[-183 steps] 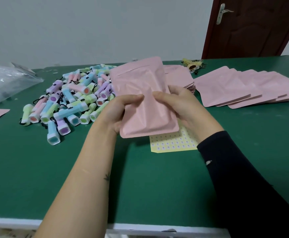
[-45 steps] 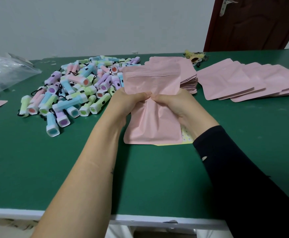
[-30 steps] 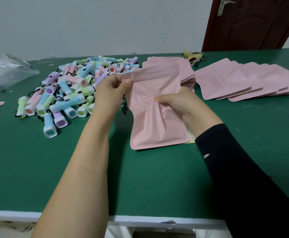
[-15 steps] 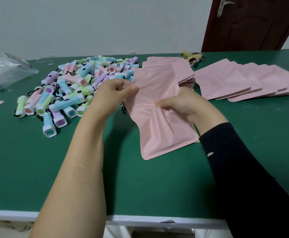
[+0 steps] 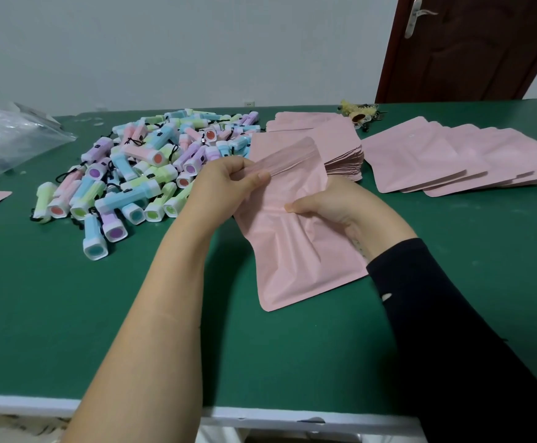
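Pouch (image 5: 296, 251) may tear at its mouth if your left hand (image 5: 229, 183), pinching the top edge, yanks against your right hand (image 5: 334, 206) gripping its middle.

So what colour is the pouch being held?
Pale pink; the pouch shows best in the head view.

A green-topped table (image 5: 37, 314) stands against a plain pale wall (image 5: 197, 43), with a dark brown door (image 5: 468, 49) to the right.
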Demonstrator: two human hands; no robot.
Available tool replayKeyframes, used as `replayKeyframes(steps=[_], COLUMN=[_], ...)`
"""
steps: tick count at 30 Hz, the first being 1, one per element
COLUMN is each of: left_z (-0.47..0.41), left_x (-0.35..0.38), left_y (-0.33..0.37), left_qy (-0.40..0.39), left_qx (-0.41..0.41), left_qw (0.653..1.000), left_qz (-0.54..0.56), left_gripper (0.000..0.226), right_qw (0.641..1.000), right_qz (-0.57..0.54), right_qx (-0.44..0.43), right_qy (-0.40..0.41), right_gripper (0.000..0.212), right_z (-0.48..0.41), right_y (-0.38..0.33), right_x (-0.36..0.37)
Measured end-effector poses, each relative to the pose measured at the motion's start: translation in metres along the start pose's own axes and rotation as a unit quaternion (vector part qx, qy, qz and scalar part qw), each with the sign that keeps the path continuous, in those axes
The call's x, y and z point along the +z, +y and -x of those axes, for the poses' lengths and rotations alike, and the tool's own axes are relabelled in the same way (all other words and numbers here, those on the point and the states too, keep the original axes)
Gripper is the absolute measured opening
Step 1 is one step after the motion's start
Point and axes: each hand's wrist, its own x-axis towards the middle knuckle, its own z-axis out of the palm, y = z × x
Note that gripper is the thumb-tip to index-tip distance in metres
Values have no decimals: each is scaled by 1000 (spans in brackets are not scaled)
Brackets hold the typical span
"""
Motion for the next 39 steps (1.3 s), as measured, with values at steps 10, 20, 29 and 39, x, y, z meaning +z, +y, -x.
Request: replayKeyframes(steps=[10,20,29,39], left_z=[1,0,-1,-2], left_x=[7,13,23,13], left_y=[4,5,0,-2], left_qy=[-40,-14,-8,-8], left_qx=[40,55,72,35], left_qw=[997,991,987,993], left_qz=[-50,-124,-147,-115], left_gripper=[10,10,21,29], right_qw=[983,975,964,948], right_qz=[-96,19,139,182], right_qx=[-145,-191,-185,-221], right_qy=[64,112,127,141], right_gripper=[23,8,25,19], right_z=[5,-2,-11,-5], right_y=[-9,-6,-3,-4], right_x=[-4,4,13,-2])
